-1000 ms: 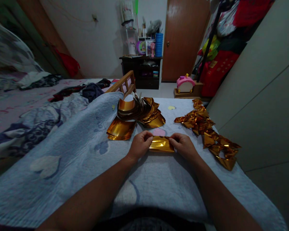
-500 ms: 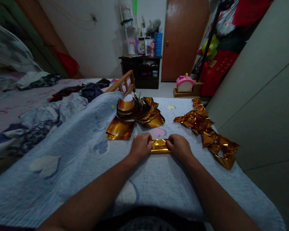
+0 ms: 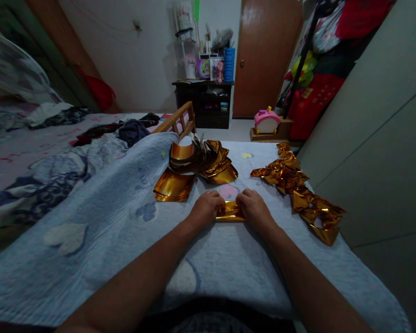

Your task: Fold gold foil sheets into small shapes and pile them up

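Note:
A small folded piece of gold foil paper [image 3: 229,212] lies on the light blue blanket [image 3: 125,231] in front of me. My left hand [image 3: 206,208] pinches its left end, fingers curled. My right hand [image 3: 252,207] pinches its right end the same way. The two hands are close together, and only a short strip of foil shows between them. Beyond the hands sits a stack of curled gold foil sheets [image 3: 197,166]. To the right lies a row of folded gold foil pieces [image 3: 298,189].
A wooden bed rail [image 3: 176,121] rises behind the foil stack. Rumpled bedding and clothes [image 3: 55,157] cover the left side. A grey wardrobe wall [image 3: 377,129] stands close on the right. A dark cabinet [image 3: 204,101], a brown door [image 3: 263,55] and a pink toy [image 3: 266,121] are at the back.
Both hands have drawn closer together over the gold foil piece, and the foil showing between them has become shorter and narrower. The stacks have not moved.

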Demonstrator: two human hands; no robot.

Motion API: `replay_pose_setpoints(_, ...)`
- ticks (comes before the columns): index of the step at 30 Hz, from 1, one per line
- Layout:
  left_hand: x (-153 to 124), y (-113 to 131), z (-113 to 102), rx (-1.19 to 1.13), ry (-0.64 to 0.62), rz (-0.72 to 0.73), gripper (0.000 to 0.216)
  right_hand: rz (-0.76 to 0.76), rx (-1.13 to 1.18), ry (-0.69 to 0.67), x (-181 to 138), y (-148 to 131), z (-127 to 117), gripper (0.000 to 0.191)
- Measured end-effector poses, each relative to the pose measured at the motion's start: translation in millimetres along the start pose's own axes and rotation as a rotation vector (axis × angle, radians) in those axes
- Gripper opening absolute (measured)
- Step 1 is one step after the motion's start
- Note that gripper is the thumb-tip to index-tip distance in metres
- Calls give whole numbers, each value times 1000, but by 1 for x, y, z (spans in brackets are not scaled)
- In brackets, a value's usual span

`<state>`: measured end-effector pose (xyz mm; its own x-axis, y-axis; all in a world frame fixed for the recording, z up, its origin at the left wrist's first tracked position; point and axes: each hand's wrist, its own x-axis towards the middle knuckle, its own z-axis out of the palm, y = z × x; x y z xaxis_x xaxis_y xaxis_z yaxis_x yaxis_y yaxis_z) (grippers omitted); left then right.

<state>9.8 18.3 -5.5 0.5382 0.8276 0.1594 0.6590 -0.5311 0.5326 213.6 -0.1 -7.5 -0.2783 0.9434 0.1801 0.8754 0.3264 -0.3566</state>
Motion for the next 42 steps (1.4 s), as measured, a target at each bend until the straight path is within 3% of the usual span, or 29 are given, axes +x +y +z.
replay_pose_setpoints(6, 0, 0, -8, -72, -56, 45, 25, -60, 74, -105, 2, 1, -3, 23)
replay_pose_setpoints(14, -8, 2, -4, 28, -81, 22, 14, -4, -50, -91, -4, -14, -9, 13)
replay_pose_setpoints(29, -20, 0, -4, 127, -177, -2, 24, 26, -236, -87, -16, -29, -6, 23)
replay_pose_setpoints(33, -21, 2, -4, 132, -164, -25, 24, 48, -261, -55, -18, -36, -2, 34)
replay_pose_setpoints(42, -25, 3, -5, 133, -92, 4, 29, 63, -255, -39, -19, -39, 2, 39)
